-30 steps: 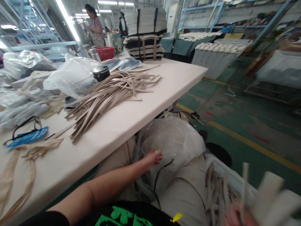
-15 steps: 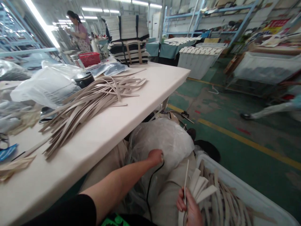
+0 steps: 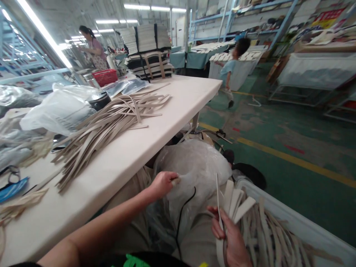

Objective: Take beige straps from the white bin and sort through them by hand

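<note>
Left hand (image 3: 166, 182) has shifted left, pinching bag (image 3: 198, 161), cord (image 3: 181, 215) now right of it; right hand (image 3: 233, 237) still grips strips (image 3: 245, 208)

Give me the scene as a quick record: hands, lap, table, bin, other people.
Left hand: fingers curled at the clear plastic bag; grip unclear
Right hand: holding pale strips, one narrow strip upright
Lap: plastic bag, with a dark cord across it
Table: loose pile of beige strips
Bin: beside right hand, holding more strips
Other people: two, both in the background
</note>
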`<state>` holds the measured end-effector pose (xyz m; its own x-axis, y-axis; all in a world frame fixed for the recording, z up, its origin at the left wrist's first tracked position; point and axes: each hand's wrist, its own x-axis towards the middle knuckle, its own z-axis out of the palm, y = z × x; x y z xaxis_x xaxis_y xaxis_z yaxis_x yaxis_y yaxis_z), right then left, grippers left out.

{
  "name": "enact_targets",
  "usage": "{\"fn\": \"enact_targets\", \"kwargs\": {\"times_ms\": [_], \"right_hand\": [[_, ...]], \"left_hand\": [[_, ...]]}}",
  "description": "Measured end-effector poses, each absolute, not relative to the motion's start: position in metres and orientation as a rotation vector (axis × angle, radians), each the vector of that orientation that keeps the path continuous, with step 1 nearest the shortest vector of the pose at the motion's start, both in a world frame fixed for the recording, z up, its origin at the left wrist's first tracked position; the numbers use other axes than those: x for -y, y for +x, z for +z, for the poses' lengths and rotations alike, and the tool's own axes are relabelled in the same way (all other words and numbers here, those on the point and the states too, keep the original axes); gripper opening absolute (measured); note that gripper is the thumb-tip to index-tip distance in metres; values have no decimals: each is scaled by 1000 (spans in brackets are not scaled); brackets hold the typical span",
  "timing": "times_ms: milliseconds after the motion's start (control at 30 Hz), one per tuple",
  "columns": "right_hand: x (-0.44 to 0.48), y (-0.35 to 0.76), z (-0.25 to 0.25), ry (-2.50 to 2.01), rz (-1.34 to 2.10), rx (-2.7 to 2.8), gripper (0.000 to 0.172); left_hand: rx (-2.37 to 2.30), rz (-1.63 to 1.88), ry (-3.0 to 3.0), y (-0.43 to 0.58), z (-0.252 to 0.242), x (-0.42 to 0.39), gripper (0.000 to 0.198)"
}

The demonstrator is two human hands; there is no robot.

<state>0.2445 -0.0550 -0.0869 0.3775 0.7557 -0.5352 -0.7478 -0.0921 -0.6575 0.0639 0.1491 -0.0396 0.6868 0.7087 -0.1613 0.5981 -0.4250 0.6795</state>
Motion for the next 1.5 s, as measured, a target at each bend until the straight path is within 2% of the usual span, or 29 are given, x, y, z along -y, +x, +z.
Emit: {"fn": "enact_targets", "kwargs": {"times_ms": [100, 233, 333, 433, 533, 700, 867, 1200, 1500], "right_hand": [[38, 242, -62, -1061, 1381, 128, 32], [16, 223, -44, -1187, 1539, 264, 47], [3, 211, -47, -1296, 1547, 364, 55], [-9, 207, -53, -1414, 1436, 466, 54], [-20, 212, -52, -1507, 1284, 494, 49], [-39, 228, -30, -1434, 1212, 472, 46], [-66, 239, -18, -1498, 1127, 599, 46], [-106, 241, -42, -1553, 1087, 578, 46], [-78, 260, -55, -1640, 1060, 427, 48]], "left_hand": [[-871, 352, 2187, 43, -27, -132, 26], [-699, 471, 2474, 34, -36, -118, 25], [-549, 510, 2638, 35, -48, -110, 21], [-474, 488, 2647, 38, -56, -103, 17], [-636, 472, 2364, 42, -60, -101, 13], [-777, 353, 1557, 54, -63, -108, 62], [-631, 54, 1106, 60, -54, -107, 44], [-622, -179, 995, 61, -35, -100, 48], [-882, 56, 856, 71, -60, -103, 55]]}}
